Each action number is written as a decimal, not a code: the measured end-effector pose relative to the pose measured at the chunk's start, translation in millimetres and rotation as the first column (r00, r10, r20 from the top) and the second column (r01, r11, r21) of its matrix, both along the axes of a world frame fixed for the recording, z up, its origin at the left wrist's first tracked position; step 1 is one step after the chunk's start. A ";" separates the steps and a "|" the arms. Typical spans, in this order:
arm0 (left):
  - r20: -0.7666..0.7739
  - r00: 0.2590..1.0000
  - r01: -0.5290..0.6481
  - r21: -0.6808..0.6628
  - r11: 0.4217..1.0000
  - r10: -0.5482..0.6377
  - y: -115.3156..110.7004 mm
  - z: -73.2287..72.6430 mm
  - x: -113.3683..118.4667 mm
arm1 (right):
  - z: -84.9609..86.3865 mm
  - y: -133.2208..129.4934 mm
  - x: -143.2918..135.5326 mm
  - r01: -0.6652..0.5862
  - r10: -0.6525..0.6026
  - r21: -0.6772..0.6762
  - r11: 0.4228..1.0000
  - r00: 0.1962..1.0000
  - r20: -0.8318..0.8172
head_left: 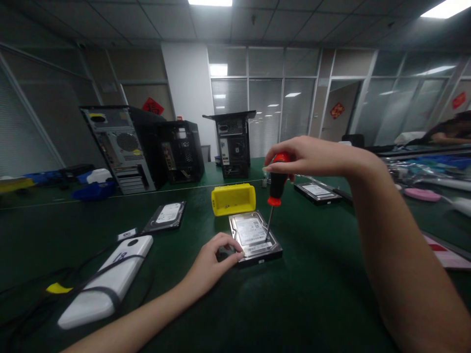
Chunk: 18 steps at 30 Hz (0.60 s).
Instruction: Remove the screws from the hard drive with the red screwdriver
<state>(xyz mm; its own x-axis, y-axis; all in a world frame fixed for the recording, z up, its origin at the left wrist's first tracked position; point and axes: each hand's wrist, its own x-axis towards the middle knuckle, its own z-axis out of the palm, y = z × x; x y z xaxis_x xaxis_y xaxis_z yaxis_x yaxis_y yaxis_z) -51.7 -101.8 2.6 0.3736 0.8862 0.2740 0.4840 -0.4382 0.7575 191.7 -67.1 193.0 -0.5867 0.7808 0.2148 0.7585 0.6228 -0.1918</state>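
Observation:
A silver hard drive (250,229) with a white label lies flat on the green table (305,289). My left hand (220,254) has thumb and fingers closed on the drive's near left corner. My right hand (294,156) grips a red and black screwdriver (277,182) from above by its handle. The screwdriver stands nearly upright, its tip meeting the drive's top near the right side. Whether a screw sits under the tip is too small to tell. Just behind the drive, a yellow bin (234,200) holds a few tiny dark bits.
Other hard drives lie to the left (167,215) and right (318,192). A white device (110,279) wrapped in black cable is at near left. Computer cases (127,147) stand at the back. Cluttered parts and a pink disc (422,194) lie right, near another person (451,130).

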 end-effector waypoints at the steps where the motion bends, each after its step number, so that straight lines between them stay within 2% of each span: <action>1: -0.008 1.000 -0.004 -0.001 1.000 0.004 -0.4 0.6 0.1 | 0.0 -0.2 -0.2 0.002 -0.002 0.000 1.000 1.000 0.001; 9: -0.096 0.995 -0.004 0.002 1.000 0.004 -6.1 2.8 0.9 | -0.1 -2.1 -1.4 -0.007 0.007 -0.021 1.000 1.000 -0.009; 13: -0.076 0.995 0.065 -0.060 0.996 -0.070 -7.0 2.8 1.0 | -0.1 -2.4 -0.9 -0.003 0.003 -0.016 1.000 1.000 -0.009; 18: -0.071 0.996 0.040 -0.083 0.996 -0.046 -5.6 4.3 -0.6 | 0.3 -2.9 -0.7 -0.008 0.008 -0.015 1.000 1.000 -0.001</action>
